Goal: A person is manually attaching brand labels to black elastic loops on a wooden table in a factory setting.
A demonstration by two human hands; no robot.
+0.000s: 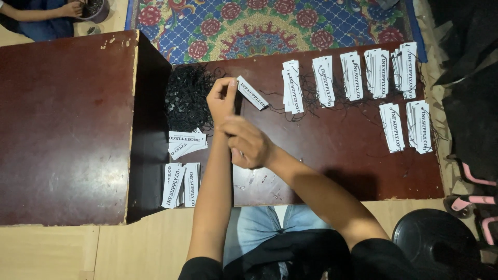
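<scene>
1. The left hand pinches one end of a white paper tag between thumb and fingertips, so that the tag juts out to the right, tilted above the low dark table.
2. The right hand sits just below the left, loosely curled with its fingertips drawn together. It appears to hold something thin, perhaps a black string, but what it holds is too small to make out.
3. A heap of black strings lies just left of the hands, within easy reach.
4. Plain tags wait in small stacks at the table's near-left corner, with a few more fanned out just above them.
5. Tags with strings trailing from them stand in rows of stacks along the far edge and right side, set apart from the plain ones.
6. A bigger table stands to the left, and a flowered rug lies beyond.
7. Another person's hand reaches into a bowl at top left.
</scene>
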